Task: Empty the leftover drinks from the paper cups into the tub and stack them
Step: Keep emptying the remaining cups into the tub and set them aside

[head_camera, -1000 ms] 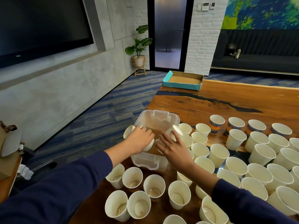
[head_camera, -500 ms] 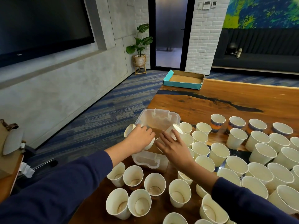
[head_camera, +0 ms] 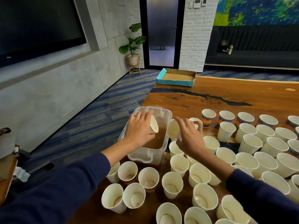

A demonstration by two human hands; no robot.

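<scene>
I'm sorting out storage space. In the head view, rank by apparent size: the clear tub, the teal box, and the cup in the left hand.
1. Clear tub.
2. Teal box; it sits farther away, so its true size versus the tub is unsure.
3. Cup in the left hand.

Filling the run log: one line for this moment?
left hand: tipped cup over tub | right hand: tipped cup | none stacked

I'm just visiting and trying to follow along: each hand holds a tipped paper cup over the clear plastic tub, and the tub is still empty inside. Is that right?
Not quite. The head view shows the tub already holds brown liquid. The rest stands: the left hand and right hand each hold a tipped paper cup over it.
</scene>
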